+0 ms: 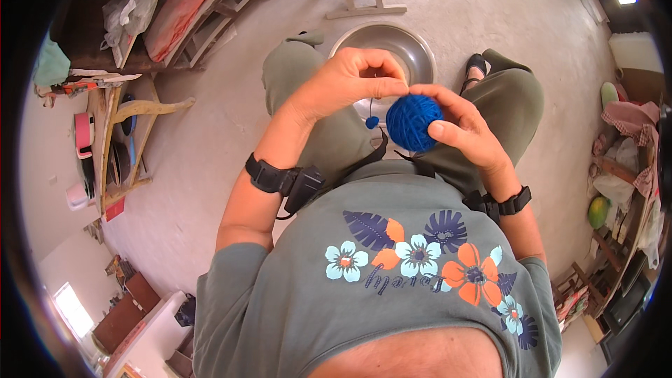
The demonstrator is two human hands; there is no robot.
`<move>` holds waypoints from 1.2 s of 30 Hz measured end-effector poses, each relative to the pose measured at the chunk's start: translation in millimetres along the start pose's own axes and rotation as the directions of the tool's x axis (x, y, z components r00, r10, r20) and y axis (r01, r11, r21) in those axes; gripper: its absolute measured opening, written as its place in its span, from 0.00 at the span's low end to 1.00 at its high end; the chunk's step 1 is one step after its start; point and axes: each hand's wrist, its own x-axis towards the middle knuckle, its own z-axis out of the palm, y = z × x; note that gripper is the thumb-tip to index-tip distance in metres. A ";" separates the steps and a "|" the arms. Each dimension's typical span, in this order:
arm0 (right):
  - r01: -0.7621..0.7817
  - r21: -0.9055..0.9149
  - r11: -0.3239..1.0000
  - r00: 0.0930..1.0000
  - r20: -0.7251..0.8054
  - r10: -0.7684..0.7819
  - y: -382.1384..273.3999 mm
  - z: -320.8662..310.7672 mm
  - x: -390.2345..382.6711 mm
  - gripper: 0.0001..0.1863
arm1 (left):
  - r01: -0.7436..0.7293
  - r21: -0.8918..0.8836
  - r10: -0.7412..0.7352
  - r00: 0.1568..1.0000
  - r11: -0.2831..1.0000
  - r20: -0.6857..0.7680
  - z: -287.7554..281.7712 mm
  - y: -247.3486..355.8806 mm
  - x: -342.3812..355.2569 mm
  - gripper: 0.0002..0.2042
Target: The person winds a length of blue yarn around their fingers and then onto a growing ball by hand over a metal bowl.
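My right hand [467, 129] is wrapped round a ball of blue yarn [413, 124], its thumb on the near right side and its index finger along the top. My left hand [357, 78] is closed in a pinch just above the ball, its fingertips meeting the tip of my right index finger. A thin strand hangs below the left hand, with a small blue yarn bundle [372, 122] at its lower end. The strand between the left fingertips is mostly hidden. Both hands are held over my lap.
Beyond my hands a shiny metal basin [422, 52] stands on the floor between my feet. A wooden stool [364, 0] is farther off. Cluttered shelves with bags [185, 10] are at the left, and more piled goods [623, 161] line the right.
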 end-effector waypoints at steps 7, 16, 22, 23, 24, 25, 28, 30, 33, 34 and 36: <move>0.256 0.031 0.966 0.921 -0.311 -0.234 9.7 -5.4 7.8 0.35 | 0.321 0.081 -0.327 0.943 0.943 0.065 15.8 -27.0 -13.2 0.09; -0.008 -0.117 0.993 0.993 -0.116 -0.005 9.6 -2.3 6.4 0.32 | -0.013 0.019 0.011 0.992 1.000 0.127 -3.6 10.5 -5.2 0.05; 0.107 0.005 0.994 0.989 -0.108 -0.105 -0.7 -0.6 2.0 0.33 | 0.075 0.010 -0.074 0.992 0.997 -0.102 -1.6 -23.4 -0.7 0.06; 0.157 -0.001 0.988 0.975 -0.161 -0.155 2.9 -4.1 2.9 0.33 | 0.135 0.052 -0.129 0.987 0.990 -0.099 1.5 -27.2 -3.0 0.08; 0.205 -0.010 0.979 0.956 -0.214 -0.203 3.7 -4.9 3.9 0.34 | 0.135 0.052 -0.130 0.987 0.989 -0.099 4.4 -28.9 -5.6 0.08; 0.187 -0.037 0.982 0.942 -0.277 -0.190 3.0 -1.4 4.5 0.38 | 0.222 0.078 -0.220 0.975 0.972 -0.032 8.1 -28.7 -8.3 0.09; 0.212 -0.010 0.977 0.918 -0.340 -0.203 7.2 1.2 10.0 0.34 | 0.325 0.115 -0.335 0.939 0.939 0.080 15.9 -21.1 -13.4 0.11; 0.164 -0.043 0.985 0.923 -0.347 -0.169 11.3 -1.8 12.6 0.32 | 0.252 0.249 -0.314 0.915 0.935 0.253 16.0 -8.1 -14.3 0.11; 0.089 -0.091 0.992 0.953 -0.282 -0.112 16.1 -5.1 11.3 0.29 | 0.148 0.259 -0.213 0.946 0.954 0.243 11.3 15.9 -15.7 0.07; 0.065 -0.109 0.992 0.974 -0.210 -0.087 16.9 -5.5 10.4 0.29 | 0.058 0.221 -0.108 0.969 0.974 0.222 8.1 18.7 -15.5 0.06; 0.025 -0.113 0.993 0.984 -0.173 -0.044 10.2 -1.7 5.9 0.28 | 0.071 0.146 -0.094 0.982 0.987 0.161 1.1 20.2 -11.2 0.03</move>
